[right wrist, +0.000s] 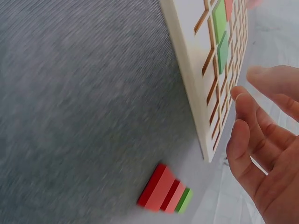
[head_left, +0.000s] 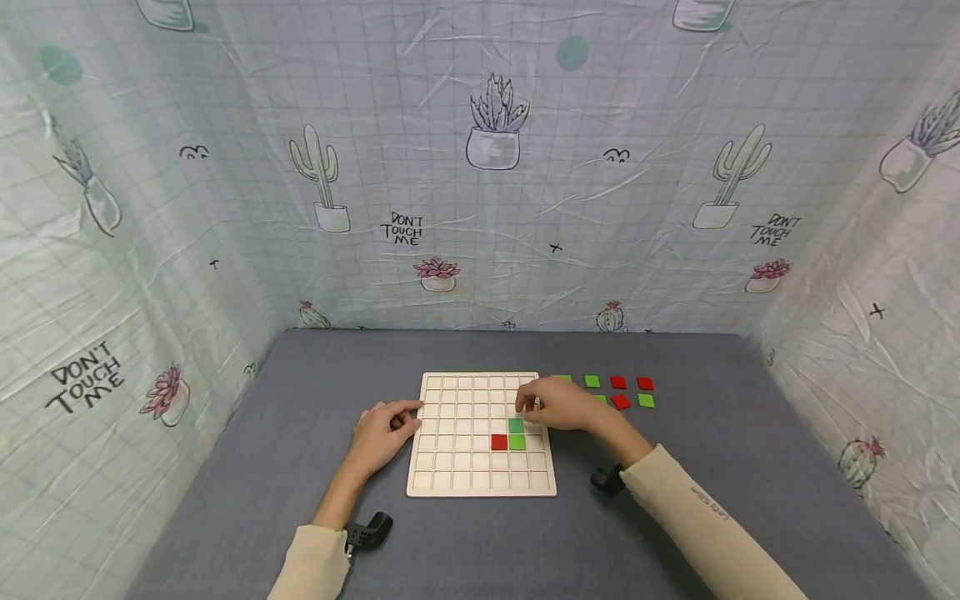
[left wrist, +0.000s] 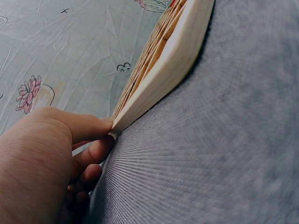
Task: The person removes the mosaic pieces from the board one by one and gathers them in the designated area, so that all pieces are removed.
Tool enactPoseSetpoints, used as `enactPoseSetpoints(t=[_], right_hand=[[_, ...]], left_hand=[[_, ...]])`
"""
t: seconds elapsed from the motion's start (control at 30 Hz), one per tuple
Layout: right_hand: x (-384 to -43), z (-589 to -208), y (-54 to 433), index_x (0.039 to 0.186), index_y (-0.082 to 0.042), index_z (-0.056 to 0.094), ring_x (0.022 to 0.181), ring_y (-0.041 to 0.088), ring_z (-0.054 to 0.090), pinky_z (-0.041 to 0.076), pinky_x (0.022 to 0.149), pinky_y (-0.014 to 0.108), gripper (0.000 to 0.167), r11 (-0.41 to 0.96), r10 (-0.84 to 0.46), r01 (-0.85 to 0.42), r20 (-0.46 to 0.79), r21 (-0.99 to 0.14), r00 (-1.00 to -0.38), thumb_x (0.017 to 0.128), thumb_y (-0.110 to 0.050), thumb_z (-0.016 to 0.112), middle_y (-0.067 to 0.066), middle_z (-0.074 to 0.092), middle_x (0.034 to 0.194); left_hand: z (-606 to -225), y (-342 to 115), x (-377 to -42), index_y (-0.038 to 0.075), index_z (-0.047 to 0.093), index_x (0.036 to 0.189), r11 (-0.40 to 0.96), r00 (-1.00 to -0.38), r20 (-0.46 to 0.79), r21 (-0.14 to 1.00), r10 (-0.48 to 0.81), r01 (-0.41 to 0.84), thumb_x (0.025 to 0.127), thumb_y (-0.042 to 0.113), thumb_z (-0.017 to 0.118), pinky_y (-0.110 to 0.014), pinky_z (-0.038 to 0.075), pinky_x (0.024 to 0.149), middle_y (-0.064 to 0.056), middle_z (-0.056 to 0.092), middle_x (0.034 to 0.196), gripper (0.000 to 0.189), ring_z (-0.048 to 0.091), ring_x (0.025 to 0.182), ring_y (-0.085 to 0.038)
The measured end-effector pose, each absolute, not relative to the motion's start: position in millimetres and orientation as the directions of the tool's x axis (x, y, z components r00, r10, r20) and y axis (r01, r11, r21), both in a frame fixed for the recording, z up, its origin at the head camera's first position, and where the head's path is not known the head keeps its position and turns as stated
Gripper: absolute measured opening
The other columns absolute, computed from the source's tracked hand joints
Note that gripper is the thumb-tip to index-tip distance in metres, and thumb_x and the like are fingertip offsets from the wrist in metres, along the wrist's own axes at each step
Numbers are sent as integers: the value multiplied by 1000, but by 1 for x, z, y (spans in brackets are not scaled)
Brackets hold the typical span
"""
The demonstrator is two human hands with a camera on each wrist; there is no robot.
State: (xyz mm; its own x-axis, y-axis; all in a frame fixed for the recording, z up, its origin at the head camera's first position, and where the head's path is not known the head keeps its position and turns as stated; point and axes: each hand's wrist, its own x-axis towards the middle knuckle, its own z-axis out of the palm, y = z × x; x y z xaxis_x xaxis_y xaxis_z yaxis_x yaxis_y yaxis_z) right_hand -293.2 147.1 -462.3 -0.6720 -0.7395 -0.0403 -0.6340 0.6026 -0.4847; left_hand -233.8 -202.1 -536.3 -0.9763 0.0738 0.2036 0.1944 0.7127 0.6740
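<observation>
A pale wooden grid board (head_left: 450,458) lies on the table, its square cells framed by thin ridges. On its right half sit a red tile (head_left: 499,442), a light green tile (head_left: 517,442) beside it, and a darker-looking green tile (head_left: 516,426) just behind that one. My left hand (head_left: 381,433) touches the board's left edge with thumb and forefinger; in the left wrist view the thumb (left wrist: 96,127) rests against the rim. Over the board's right side hovers my right hand (head_left: 562,404), thumb and fingers apart, nothing visible between them (right wrist: 266,126).
Right of the board, loose red tiles (head_left: 618,382) and green tiles (head_left: 647,401) lie in two rows, some partly hidden by the right hand. Grey cloth covers the table (head_left: 480,550). A printed curtain (head_left: 480,200) encloses the back and sides.
</observation>
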Motion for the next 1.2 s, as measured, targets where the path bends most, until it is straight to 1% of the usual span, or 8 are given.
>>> enactPoseSetpoints(t=[0.2,0.33,0.43,0.6,0.77,1.2], right_hand=[[-294,-460,133,101,-16,74,79,9,62,50,73,29,7,586,-756,-651,-37,-483,-653,98,-15,68,-3,72,94],[-294,-461,125,102,-13,75,82,10,63,50,75,29,10,582,-765,-662,-43,-471,-642,96,-10,67,-2,72,95],[-294,-463,118,102,-13,75,83,10,63,50,75,29,13,587,-765,-664,-50,-463,-642,94,-8,67,-2,72,95],[-291,-468,108,99,-17,76,81,7,60,49,74,27,11,595,-764,-665,-62,-451,-642,91,-11,72,-5,71,92],[-286,-470,102,98,-18,76,82,7,59,49,75,27,9,607,-762,-645,-109,-465,-638,91,-13,75,-7,70,91],[-281,-475,96,96,-21,76,80,4,59,49,74,26,14,599,-770,-642,-127,-478,-625,85,-17,84,-9,70,88]], left_hand=[[-536,-202,-234,25,76,122,709,-976,203,676,78,198,95,26,74,-38,31,88,13,63,81,27,48,77,-10],[-536,-202,-234,25,76,123,705,-976,203,680,82,201,96,26,74,-39,31,89,13,63,82,27,48,77,-11],[-535,-202,-234,25,76,123,705,-976,205,681,79,200,96,25,74,-39,31,89,12,63,82,27,47,77,-11],[-535,-202,-233,25,76,122,704,-975,206,682,78,201,96,26,74,-39,31,88,13,63,82,27,47,76,-11],[-535,-201,-232,26,76,122,703,-976,202,683,78,197,96,27,74,-39,30,88,13,63,82,27,47,77,-11],[-536,-203,-233,26,76,123,707,-975,207,677,82,204,95,25,74,-39,31,88,13,63,82,28,47,76,-10]])
